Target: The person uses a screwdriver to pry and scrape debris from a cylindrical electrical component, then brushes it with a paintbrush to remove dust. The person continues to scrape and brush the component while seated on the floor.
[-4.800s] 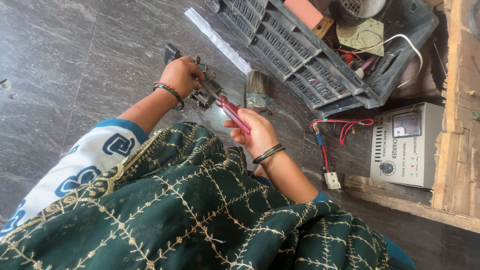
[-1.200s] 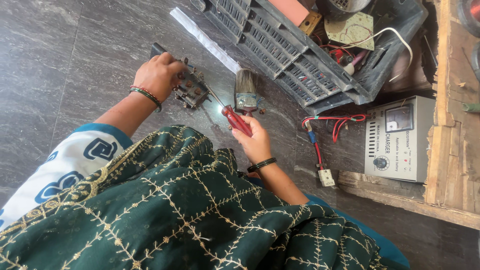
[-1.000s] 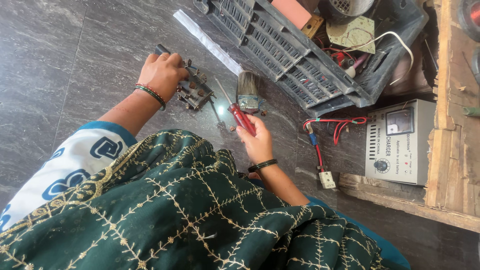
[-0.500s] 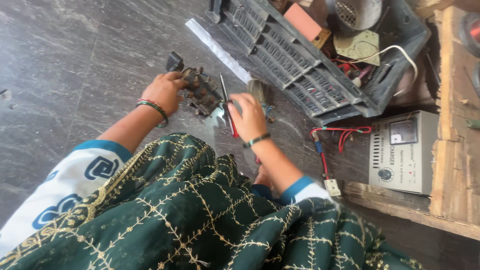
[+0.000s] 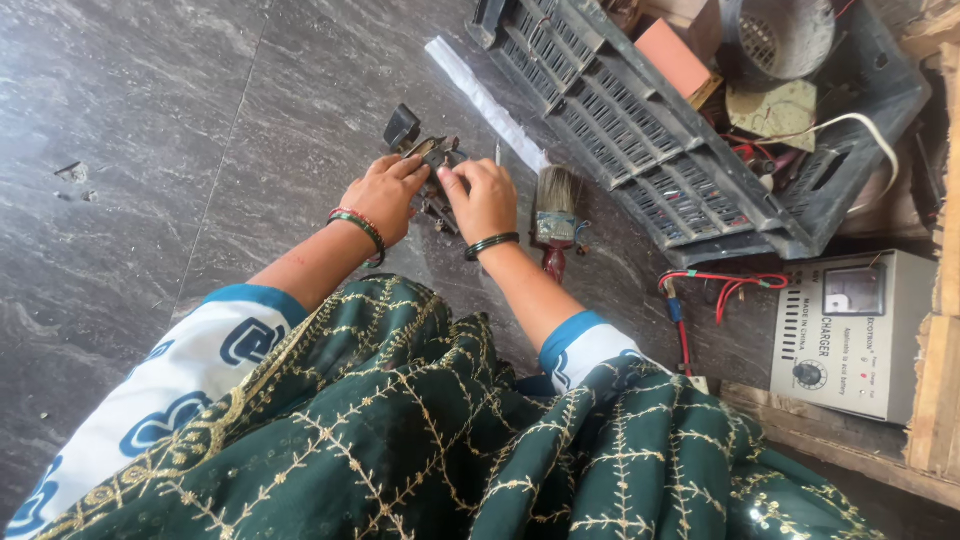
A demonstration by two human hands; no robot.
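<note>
Biggest thing in view from my end: the grey stone floor [image 5: 150, 150], which is the work surface, w/ the person sitting low and everything kept within arm's reach. Upper right, a dark slatted plastic crate [image 5: 660, 130] lies tilted, holding scrap: a pinkish block [image 5: 675, 55], a round metal housing [image 5: 780, 35], a bit of circuit board [image 5: 775, 110] and a white cable [image 5: 850, 125]. Probably a parts bin, parked close so bits can be pulled w/o getting up. Right edge: a grey metal box w/ a dial meter [image 5: 845, 335], its red leads [image 5: 725, 285] trailing toward the work area. A long white strip [image 5: 485, 100] lies along the crate's near side.

Smaller: a paintbrush [image 5: 558, 205] just beside the right hand, bristles pointing away, red handle toward the person; I'd judge it's laid there for quick pickup.

Centre: small dark metal assembly [image 5: 425, 165] on the floor, between both hands. Left hand [image 5: 385, 195] is curled over its near side, fingers pressing it, prob. steadying it. Right hand [image 5: 485, 195] is closed round a thin tool, only the pale tip [image 5: 497, 153] showing above the knuckles; can't tell what kind. Hands nearly touching each other.
</note>
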